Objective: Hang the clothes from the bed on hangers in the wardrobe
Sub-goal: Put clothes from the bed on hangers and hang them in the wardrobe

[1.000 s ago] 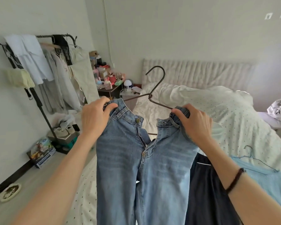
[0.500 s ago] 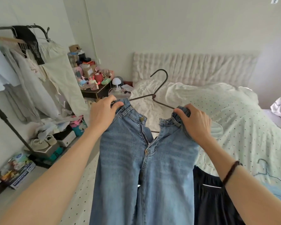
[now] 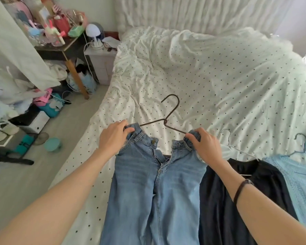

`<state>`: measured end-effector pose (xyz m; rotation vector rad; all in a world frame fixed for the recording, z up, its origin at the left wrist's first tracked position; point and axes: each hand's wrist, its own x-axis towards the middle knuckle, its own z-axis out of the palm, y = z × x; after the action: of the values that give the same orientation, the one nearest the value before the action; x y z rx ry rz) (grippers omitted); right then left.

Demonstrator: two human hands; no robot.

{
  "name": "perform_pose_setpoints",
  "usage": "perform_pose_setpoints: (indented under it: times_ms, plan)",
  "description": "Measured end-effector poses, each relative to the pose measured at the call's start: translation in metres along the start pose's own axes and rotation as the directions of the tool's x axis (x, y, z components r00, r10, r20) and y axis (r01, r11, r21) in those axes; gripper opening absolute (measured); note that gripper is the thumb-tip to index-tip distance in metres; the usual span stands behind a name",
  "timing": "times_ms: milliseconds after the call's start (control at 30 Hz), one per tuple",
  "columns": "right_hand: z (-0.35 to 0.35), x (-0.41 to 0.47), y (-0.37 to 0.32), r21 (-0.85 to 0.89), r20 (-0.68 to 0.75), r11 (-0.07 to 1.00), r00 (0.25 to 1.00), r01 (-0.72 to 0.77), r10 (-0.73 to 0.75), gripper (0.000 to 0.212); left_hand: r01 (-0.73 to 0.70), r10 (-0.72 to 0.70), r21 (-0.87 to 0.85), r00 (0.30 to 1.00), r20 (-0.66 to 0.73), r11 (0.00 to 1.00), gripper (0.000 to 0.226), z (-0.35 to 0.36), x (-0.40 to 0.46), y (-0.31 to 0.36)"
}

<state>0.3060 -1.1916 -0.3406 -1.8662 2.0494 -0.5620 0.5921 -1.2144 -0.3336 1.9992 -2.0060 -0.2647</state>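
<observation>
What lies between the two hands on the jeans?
In the head view, the open fly of the jeans and the dark hanger lie between the left hand and right hand.

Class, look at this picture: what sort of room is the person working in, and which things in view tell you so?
Most likely a lived-in bedroom. A bed with a spotted cover fills the view, clothes such as the jeans lie on it with a hanger, and a cluttered bedside table stands beside it.

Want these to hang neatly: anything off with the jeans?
Yes. The jeans are unbuttoned and unzipped, so the waistband gapes between the left hand and right hand on the hanger.
</observation>
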Motion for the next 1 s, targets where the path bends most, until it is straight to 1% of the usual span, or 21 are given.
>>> perform_pose_setpoints:
  times_ms: [167, 267, 433, 600, 700, 767, 800, 900, 967, 1000]
  plan:
    - [0.057, 0.038, 0.027, -0.020, 0.053, 0.999, 0.998, -0.035, 0.036, 0.039, -0.004, 0.002, 0.029, 0.998, 0.057, 1.000, 0.028, 0.066, 0.039, -0.019]
    - [0.089, 0.063, 0.045, -0.046, 0.064, 0.998, 0.997, -0.047, 0.050, 0.038, -0.031, 0.025, 0.085, 0.997, 0.073, 0.996, 0.031, 0.109, 0.063, -0.031]
    - [0.147, 0.095, 0.079, -0.102, 0.104, 0.992, 0.991, -0.072, 0.083, 0.040, -0.037, 0.024, 0.149, 0.996, 0.085, 0.988, 0.034, 0.174, 0.089, -0.051]
    - [0.188, 0.108, 0.102, -0.126, 0.103, 0.988, 0.990, -0.085, 0.098, 0.038, 0.046, -0.061, 0.152, 0.994, 0.091, 0.987, 0.033, 0.221, 0.096, -0.065]
    - [0.199, 0.103, 0.110, -0.091, 0.118, 0.992, 0.988, -0.089, 0.099, 0.041, 0.107, -0.120, 0.126, 0.988, 0.097, 0.986, 0.036, 0.233, 0.094, -0.067]
    - [0.203, 0.094, 0.109, -0.078, 0.118, 0.996, 0.992, -0.041, 0.050, 0.045, 0.097, -0.116, 0.127, 0.982, 0.150, 0.987, 0.044, 0.233, 0.091, -0.067]
    - [0.203, 0.089, 0.108, -0.088, 0.132, 0.996, 0.991, -0.006, 0.018, 0.048, 0.069, -0.098, 0.146, 0.975, 0.201, 0.987, 0.048, 0.232, 0.088, -0.067]
    - [0.199, 0.064, 0.105, -0.200, 0.256, 0.978, 0.967, 0.060, -0.006, 0.058, -0.034, -0.061, 0.242, 0.926, 0.373, 0.970, 0.057, 0.226, 0.063, -0.065]
    - [0.192, 0.039, 0.102, -0.282, 0.347, 0.955, 0.938, 0.095, 0.009, 0.063, -0.068, -0.075, 0.292, 0.888, 0.453, 0.954, 0.059, 0.218, 0.038, -0.060]
    - [0.188, 0.026, 0.099, -0.297, 0.381, 0.949, 0.924, 0.103, 0.019, 0.064, -0.083, -0.081, 0.307, 0.871, 0.484, 0.948, 0.060, 0.212, 0.025, -0.057]
